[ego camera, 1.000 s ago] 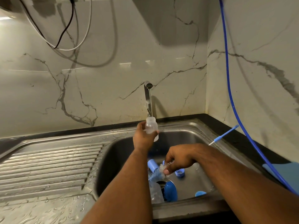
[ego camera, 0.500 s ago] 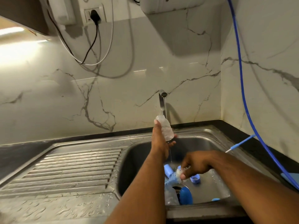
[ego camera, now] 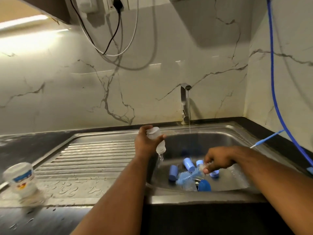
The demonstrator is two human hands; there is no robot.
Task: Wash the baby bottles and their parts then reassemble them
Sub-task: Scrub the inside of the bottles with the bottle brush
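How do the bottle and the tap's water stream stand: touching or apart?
Apart. The head view shows the bottle, gripped by the left hand, well left of the stream, with bare sink wall between them.

We see a clear plastic baby bottle (ego camera: 156, 139) gripped in the left hand (ego camera: 145, 145) above the sink (ego camera: 237, 133), tipped mouth-down with water spilling out. In the basin lie blue parts: a tall cap (ego camera: 172, 173), a lighter cap (ego camera: 188, 164) and a rounded dome lid (ego camera: 204, 185) by the drain. The right hand (ego camera: 218, 161) pinches a blue bottle brush (ego camera: 186, 178) lying over them.
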